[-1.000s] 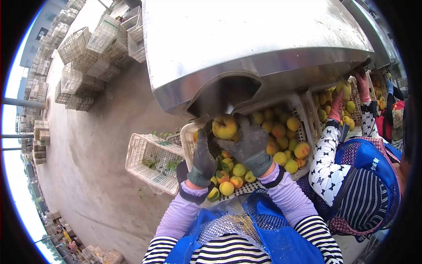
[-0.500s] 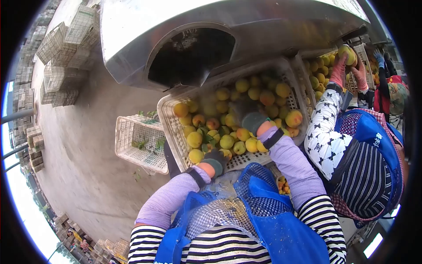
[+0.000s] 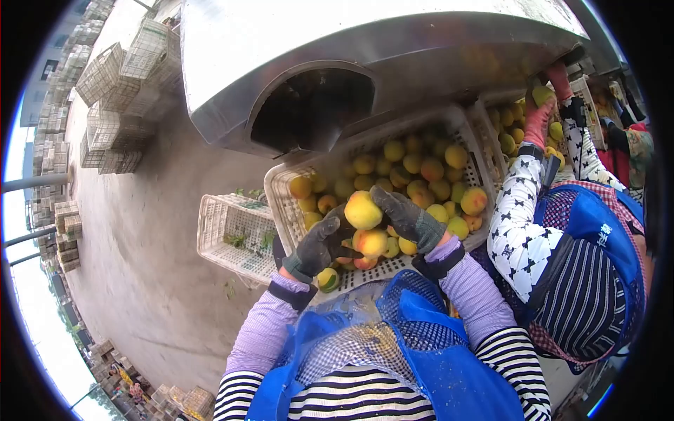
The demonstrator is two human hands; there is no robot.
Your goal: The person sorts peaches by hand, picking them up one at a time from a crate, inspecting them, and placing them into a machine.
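Both hands wear dark gloves and are raised over a white plastic crate [image 3: 284, 200] that holds many yellow-red peaches [image 3: 432, 169]. My left hand [image 3: 317, 247] curves round the left side of a small cluster of peaches, its fingers wrapped against them. From the right, my right hand [image 3: 409, 219] closes on the same cluster, fingertips at the top peach [image 3: 364, 210]. Another peach [image 3: 371, 243] sits just below it, between the palms. How many fruits each hand bears is hidden.
A metal machine with a dark opening [image 3: 309, 109] stands beyond the crate. At left, a second crate [image 3: 235, 231] holds some leaves; stacked crates [image 3: 116, 130] stand farther off. A co-worker [image 3: 583, 281] at right handles peaches over another crate.
My hands have come up out of the peaches and drawn together, with peaches now between them. The co-worker's hands have moved apart, one reaching toward the machine. The view has shifted slightly.
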